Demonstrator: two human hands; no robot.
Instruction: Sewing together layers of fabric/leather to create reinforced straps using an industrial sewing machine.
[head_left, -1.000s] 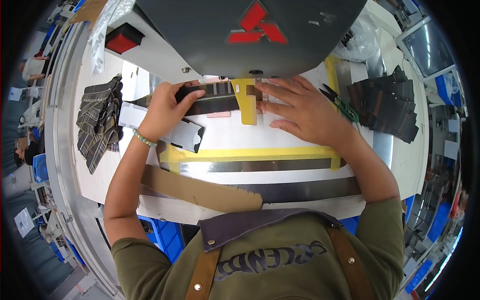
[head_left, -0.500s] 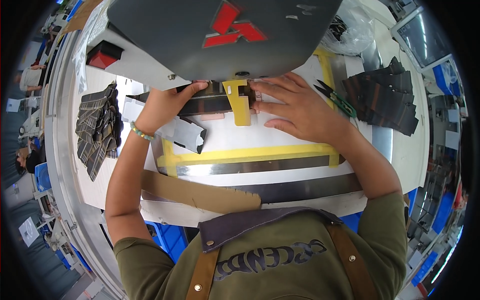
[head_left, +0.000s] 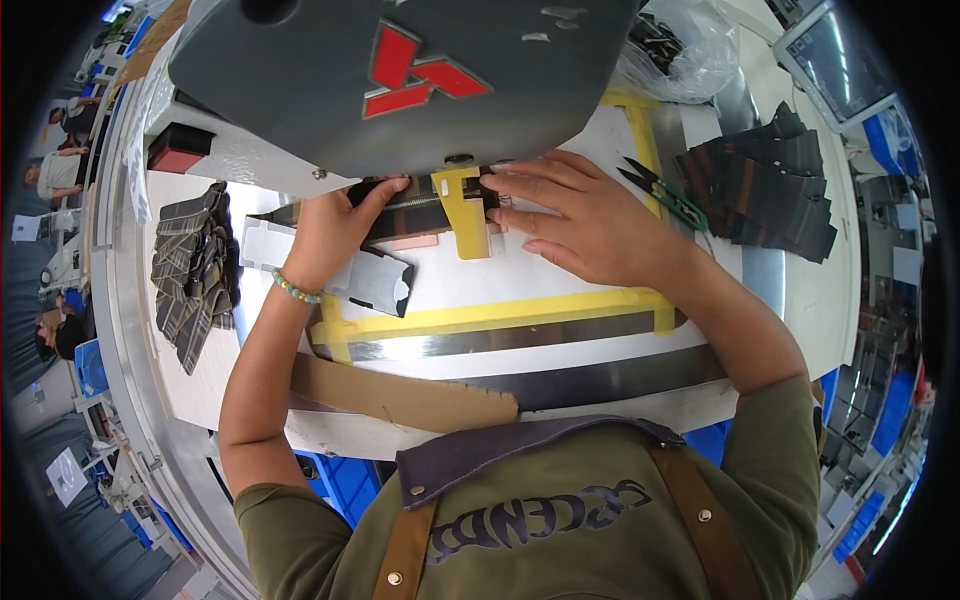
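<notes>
A dark fabric strip with a zipper point(head_left: 412, 212) lies under the head of a grey sewing machine point(head_left: 300, 90). At its left part my left hand point(head_left: 335, 228) is closed, thumb on top of the strip, the other fingers mostly hidden beneath the machine. A yellow plate point(head_left: 465, 215) stands across the strip between my hands. My right hand point(head_left: 605, 220) lies with stretched fingers, its fingertips touching the strip's right end beside the yellow plate. The needle area is hidden by the machine head.
Plaid fabric pieces point(head_left: 195, 270) are piled at left, dark striped pieces point(head_left: 765, 185) at right. Green-handled snips point(head_left: 665, 195) lie beyond my right hand. A grey sheet piece point(head_left: 372, 282) lies by my left wrist. Yellow tape point(head_left: 500, 312) crosses the table; cardboard point(head_left: 405, 393) lies nearest me.
The whole view has shifted slightly, with the machine head appearing farther left. Both hands keep nearly the same places on the strip; the right fingertips sit a little closer to the yellow plate.
</notes>
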